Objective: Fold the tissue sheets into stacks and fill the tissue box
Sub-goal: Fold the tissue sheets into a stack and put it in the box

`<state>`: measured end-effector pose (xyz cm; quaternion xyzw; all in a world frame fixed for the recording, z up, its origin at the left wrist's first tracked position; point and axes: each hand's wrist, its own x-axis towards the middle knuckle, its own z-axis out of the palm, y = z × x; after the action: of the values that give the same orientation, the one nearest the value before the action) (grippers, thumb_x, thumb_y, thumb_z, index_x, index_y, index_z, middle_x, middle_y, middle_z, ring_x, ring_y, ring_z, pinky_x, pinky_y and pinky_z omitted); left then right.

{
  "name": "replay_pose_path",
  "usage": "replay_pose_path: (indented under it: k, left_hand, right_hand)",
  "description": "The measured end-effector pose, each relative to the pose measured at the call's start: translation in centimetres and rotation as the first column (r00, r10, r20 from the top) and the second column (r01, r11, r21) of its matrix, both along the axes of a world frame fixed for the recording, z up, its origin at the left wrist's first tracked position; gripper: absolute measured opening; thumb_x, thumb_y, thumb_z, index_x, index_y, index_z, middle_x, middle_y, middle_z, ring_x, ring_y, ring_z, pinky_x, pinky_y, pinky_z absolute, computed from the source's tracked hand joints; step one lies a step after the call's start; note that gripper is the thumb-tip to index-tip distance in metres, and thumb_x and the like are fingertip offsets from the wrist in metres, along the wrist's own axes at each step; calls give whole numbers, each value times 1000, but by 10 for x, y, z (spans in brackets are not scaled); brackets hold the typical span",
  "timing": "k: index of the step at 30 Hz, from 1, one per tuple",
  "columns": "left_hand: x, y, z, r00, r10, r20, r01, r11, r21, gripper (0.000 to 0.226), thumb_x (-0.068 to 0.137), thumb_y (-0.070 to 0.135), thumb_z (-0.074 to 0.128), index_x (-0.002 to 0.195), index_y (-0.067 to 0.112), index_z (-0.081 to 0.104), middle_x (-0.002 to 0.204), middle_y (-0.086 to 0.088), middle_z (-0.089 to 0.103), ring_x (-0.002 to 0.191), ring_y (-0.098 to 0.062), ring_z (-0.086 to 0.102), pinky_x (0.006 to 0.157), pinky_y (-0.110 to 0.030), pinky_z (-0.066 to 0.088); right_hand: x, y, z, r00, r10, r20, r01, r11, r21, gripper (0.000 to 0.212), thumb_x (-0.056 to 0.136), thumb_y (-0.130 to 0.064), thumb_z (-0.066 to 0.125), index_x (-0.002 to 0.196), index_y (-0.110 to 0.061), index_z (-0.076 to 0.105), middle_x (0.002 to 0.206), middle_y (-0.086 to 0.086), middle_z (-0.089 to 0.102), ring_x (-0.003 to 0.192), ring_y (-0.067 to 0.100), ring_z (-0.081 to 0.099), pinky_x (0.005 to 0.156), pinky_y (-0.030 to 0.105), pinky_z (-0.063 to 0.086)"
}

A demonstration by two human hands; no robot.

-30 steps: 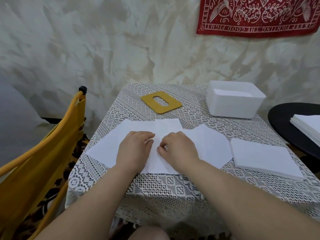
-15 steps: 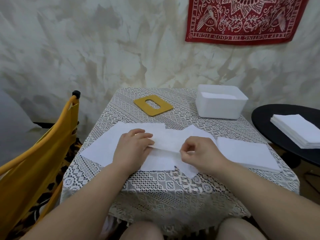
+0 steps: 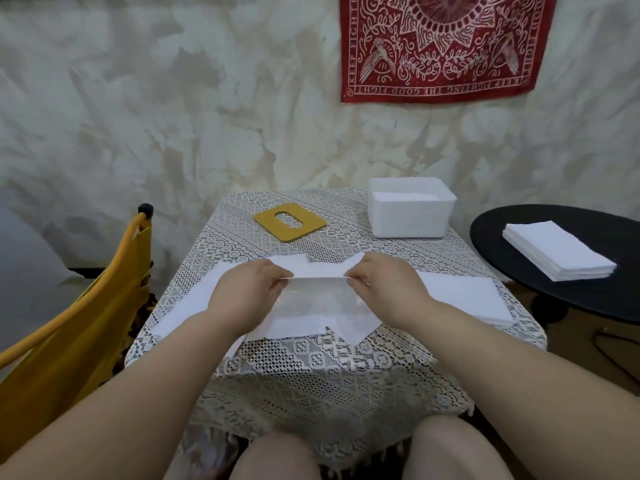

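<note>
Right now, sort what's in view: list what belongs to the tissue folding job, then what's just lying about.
Part of the job:
tissue sheet, pinched by the left hand and right hand
white box
yellow lid
folded pile
tissue stack

Just lying about:
yellow chair
red cloth on the wall
black table

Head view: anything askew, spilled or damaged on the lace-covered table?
Nothing looks damaged or spilled. The loose tissue sheets lie overlapped at uneven angles, which fits mid-folding. Both the left hand and the right hand pinch one sheet. The yellow lid lies off the white tissue box.
</note>
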<state>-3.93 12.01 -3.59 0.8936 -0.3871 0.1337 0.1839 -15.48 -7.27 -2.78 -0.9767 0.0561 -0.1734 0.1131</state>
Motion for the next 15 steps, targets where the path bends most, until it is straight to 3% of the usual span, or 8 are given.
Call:
replay_pose_path:
  k: [5,9,12,15]
  left_hand:
    - [-16,-19,30,998,24,-53,-30,995,-98,16,92,27,55,98,22,69,84,2,69,83,-21,61,69,-30,45]
    - [-23,-45,40,998,-39,-54,32,990,-137,20,94,31,55,104,24,71,81,6,65,76,-13,55,66,-26,39]
    - [-29,-76,39,996,-65,-53,56,984,-167,23,95,28,54,109,22,71,89,2,71,73,-10,51,63,-24,34]
    - [-37,-115,38,994,-48,-99,19,960,-281,17,93,22,56,105,21,69,90,0,71,81,-18,62,71,-31,48]
  right_hand:
    - [-13,-25,24,986,-133,103,109,970,216,10,89,-25,61,93,-19,70,92,-4,69,89,16,60,76,29,45]
    - [-32,-53,32,974,-181,137,135,946,294,11,89,-20,63,93,-16,72,78,-8,64,79,12,58,67,22,35]
    - [-46,-75,34,964,-218,151,176,952,249,16,91,-19,60,99,-14,73,93,-3,72,88,13,62,74,20,39]
    - [-58,-99,38,932,-281,231,239,952,193,19,91,-17,59,104,-12,72,103,2,71,97,19,62,84,23,40]
